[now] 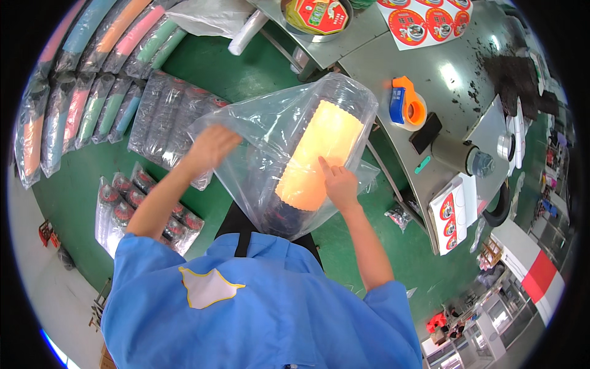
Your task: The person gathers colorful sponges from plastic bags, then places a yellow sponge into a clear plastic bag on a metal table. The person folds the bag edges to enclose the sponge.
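A large clear plastic bag (pixel 267 124) lies before me, over my lap area. Inside it is a stack of dark and clear round pieces with a scalloped orange-yellow band (pixel 318 157) showing along the middle. My right hand (pixel 340 184) rests on the band's right edge, index finger extended and the other fingers curled. At the bag's left side is my left hand (pixel 214 145), blurred; whether its fingers pinch the film cannot be told.
Wrapped stacks with coloured bands (pixel 106 110) stand at the upper left, more bagged stacks (pixel 124 210) below them. On the metal table (pixel 368 55) at the right are an orange-and-blue tape dispenser (pixel 408 104), a dark phone (pixel 425 133), a bottle (pixel 454 152) and round-sticker sheets (pixel 449 217).
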Demonstrator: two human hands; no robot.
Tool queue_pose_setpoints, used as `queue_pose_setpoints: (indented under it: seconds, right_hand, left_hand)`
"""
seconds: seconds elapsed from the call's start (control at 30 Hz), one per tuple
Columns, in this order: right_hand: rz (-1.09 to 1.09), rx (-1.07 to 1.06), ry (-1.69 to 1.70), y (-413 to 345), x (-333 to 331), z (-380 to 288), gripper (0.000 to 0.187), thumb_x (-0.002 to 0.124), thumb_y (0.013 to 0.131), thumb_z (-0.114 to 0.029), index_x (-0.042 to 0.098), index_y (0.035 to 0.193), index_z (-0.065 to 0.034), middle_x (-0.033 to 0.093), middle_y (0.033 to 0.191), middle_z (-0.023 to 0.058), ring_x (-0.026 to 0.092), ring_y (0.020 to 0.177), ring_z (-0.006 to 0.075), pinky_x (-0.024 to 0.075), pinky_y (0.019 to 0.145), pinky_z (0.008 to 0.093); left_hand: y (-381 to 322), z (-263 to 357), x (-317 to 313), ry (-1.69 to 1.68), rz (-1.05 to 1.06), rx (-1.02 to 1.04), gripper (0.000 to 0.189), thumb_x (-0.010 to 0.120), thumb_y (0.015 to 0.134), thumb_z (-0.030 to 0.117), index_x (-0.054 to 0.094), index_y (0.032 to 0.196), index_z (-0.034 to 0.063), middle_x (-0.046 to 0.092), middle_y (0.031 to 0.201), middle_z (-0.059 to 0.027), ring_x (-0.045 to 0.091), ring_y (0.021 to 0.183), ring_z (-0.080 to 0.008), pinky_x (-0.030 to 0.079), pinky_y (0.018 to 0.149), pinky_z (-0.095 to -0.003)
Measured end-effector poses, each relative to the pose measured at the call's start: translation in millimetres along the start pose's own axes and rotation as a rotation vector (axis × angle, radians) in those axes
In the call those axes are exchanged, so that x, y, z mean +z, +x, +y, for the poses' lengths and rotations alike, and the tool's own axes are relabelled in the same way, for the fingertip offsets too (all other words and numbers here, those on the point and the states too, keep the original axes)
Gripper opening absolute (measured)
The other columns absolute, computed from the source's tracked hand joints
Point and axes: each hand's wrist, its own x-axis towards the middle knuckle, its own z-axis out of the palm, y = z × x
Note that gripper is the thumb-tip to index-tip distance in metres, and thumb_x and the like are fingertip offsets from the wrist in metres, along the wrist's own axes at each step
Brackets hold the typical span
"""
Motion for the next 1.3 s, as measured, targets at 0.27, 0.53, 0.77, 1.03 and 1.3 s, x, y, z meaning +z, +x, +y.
queue_pose_setpoints:
  seconds: [0.27,0.53,0.77,1.03,1.3]
  right_hand:
    - [0.045,0.058,0.111,-3,-9,3,0.055,0.061,0.07,-0.008,0.055,0.125,-0.0097,0.054,0.073,0.0014,0.055,0.07,0.018,0.0451,0.061,0.0321]
    - [0.116,0.036,0.108,-10,-10,2,0.053,0.063,0.068,-0.008,0.057,0.121,-0.0076,0.056,0.072,0.0018,0.056,0.069,0.0187,0.0449,0.061,0.0321]
    - [0.208,0.085,0.211,-3,-39,-3,0.051,0.064,0.067,-0.008,0.058,0.118,-0.0058,0.055,0.07,0.002,0.055,0.065,0.0187,0.0445,0.058,0.0318]
    - [0.158,0.061,0.134,-13,-22,-8,0.049,0.062,0.068,-0.009,0.058,0.116,-0.0041,0.054,0.067,0.0013,0.055,0.064,0.0176,0.0438,0.056,0.031]
    - [0.186,0.108,0.218,-13,-24,-8,0.053,0.062,0.067,-0.005,0.056,0.12,-0.0063,0.053,0.068,0.0031,0.055,0.064,0.0194,0.0436,0.056,0.033]
  left_hand:
    - [55,196,97,-0.296,-0.196,-0.244,0.075,0.061,0.08,0.039,0.034,0.137,-0.0008,0.024,0.148,-0.0189,0.015,0.14,-0.0325,0.012,0.112,-0.0521]
    - [70,198,119,-0.303,-0.101,-0.137,0.07,0.058,0.082,0.039,0.037,0.136,0.0012,0.03,0.146,-0.0149,0.02,0.138,-0.03,0.013,0.112,-0.0519]
    - [78,182,122,-0.17,-0.137,-0.177,0.064,0.056,0.084,0.039,0.041,0.132,-0.0004,0.035,0.141,-0.017,0.024,0.136,-0.0337,0.014,0.111,-0.0531]
    - [93,172,127,-0.228,-0.015,-0.093,0.054,0.059,0.082,0.038,0.051,0.125,0.0065,0.039,0.14,-0.0137,0.024,0.136,-0.0335,0.014,0.11,-0.0564]
    - [108,130,115,-0.211,0.024,-0.02,0.058,0.063,0.079,0.035,0.046,0.129,0.0105,0.039,0.138,-0.0129,0.034,0.128,-0.0341,0.019,0.11,-0.0535]
